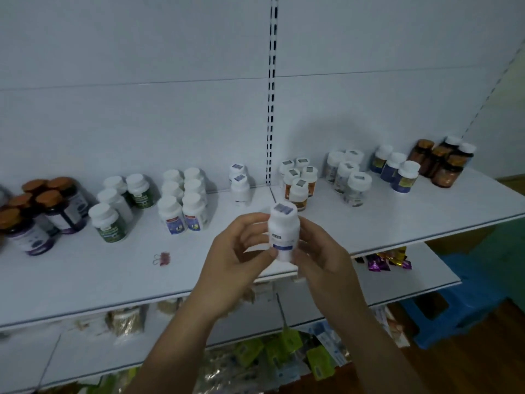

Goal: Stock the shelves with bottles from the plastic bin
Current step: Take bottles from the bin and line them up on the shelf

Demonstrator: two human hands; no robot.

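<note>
I hold a small white bottle [283, 230] with a sticker on its cap upright above the front edge of the white shelf [397, 223]. My left hand [235, 257] pinches its left side and my right hand [321, 254] curls round its right side. Two matching white bottles [239, 184] stand in a row behind it near the back wall. The plastic bin is not in view.
Groups of bottles line the shelf: orange-capped jars [42, 211] far left, green-labelled [113, 211] and blue-labelled bottles [184, 203], orange-labelled bottles [298, 180], more on the right [397, 169]. A pink binder clip [162, 258] lies near the front. Lower shelves hold packets. A blue stool [454, 308] stands at right.
</note>
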